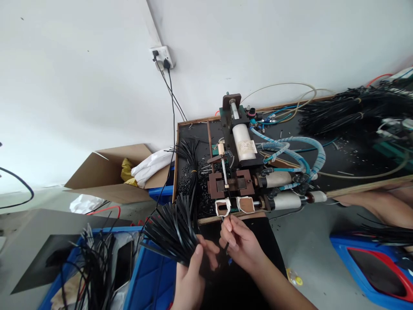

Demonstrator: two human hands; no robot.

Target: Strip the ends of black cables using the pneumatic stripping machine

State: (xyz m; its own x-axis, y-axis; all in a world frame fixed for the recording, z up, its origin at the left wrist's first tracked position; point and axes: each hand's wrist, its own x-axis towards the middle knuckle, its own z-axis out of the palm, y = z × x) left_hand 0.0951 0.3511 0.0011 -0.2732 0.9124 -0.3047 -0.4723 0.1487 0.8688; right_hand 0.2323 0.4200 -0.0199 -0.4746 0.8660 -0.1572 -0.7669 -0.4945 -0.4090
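Note:
My left hand (193,269) grips a fanned bundle of black cable pieces (172,228) at its lower end, close to my body. My right hand (238,241) pinches a single black cable piece (226,246) between thumb and fingers, just below the two white-rimmed openings (223,207) at the front of a small pneumatic machine (238,172). The machine stands on a black tray-like board (193,133), with a white cylinder (244,142) on top and blue hoses (290,144) running off to the right.
A second tied bundle of black cables (192,163) lies on the board's left side among black scraps. Blue bins (97,267) with cables sit lower left, another blue bin (374,262) lower right. Another person's arm (377,206) rests at right. A cardboard box (116,176) stands left.

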